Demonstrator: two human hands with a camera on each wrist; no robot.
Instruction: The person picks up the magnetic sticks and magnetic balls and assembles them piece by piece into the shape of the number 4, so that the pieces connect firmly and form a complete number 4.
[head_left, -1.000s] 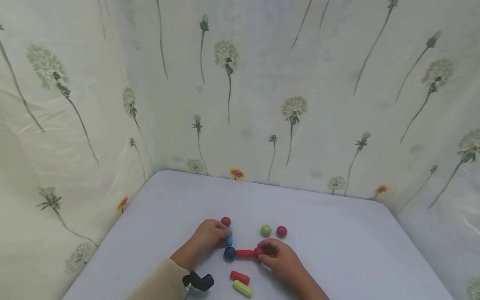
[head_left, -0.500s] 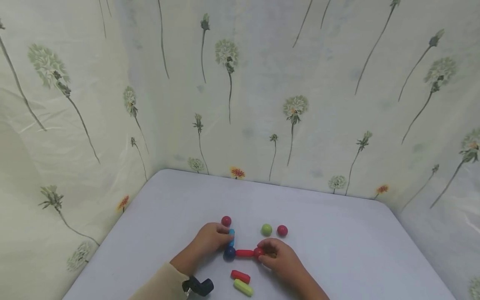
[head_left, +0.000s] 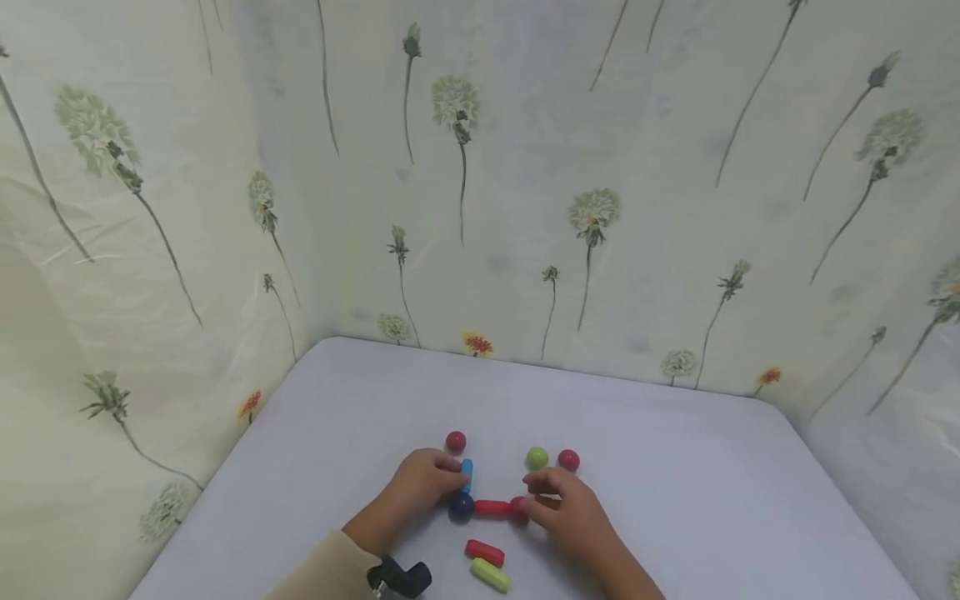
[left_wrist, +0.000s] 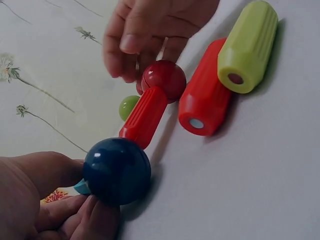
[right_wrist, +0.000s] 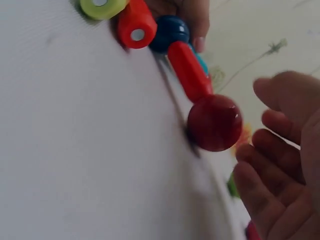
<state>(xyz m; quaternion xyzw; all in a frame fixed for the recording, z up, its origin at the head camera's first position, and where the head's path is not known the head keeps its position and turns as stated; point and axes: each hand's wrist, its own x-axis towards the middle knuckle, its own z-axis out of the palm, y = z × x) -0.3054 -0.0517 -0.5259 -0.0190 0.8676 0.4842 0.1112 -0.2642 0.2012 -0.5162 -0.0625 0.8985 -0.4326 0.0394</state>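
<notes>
With thumb and fingers my left hand (head_left: 426, 483) pinches a light blue rod (head_left: 467, 472), whose near end meets a dark blue ball (head_left: 461, 507). From that ball a red ridged rod (head_left: 492, 507) runs rightward to a red ball (right_wrist: 215, 123), making an L of joined pieces. In the left wrist view the dark blue ball (left_wrist: 118, 171) hides most of the light blue rod. My right hand (head_left: 573, 510) hovers beside the red ball, fingers loosely spread; the right wrist view shows a gap between them and the ball.
Beyond the hands lie a loose red ball (head_left: 456, 442), a green ball (head_left: 537, 457) and another red ball (head_left: 568, 460). Nearer me, a loose red rod (head_left: 484, 552) touches a yellow-green rod (head_left: 491, 575). A flower-patterned curtain (head_left: 510, 208) stands behind the white table (head_left: 675, 467).
My left hand has brought the light blue rod away from the loose red ball and down against the dark blue ball. My right hand has let go of the joined red ball.
</notes>
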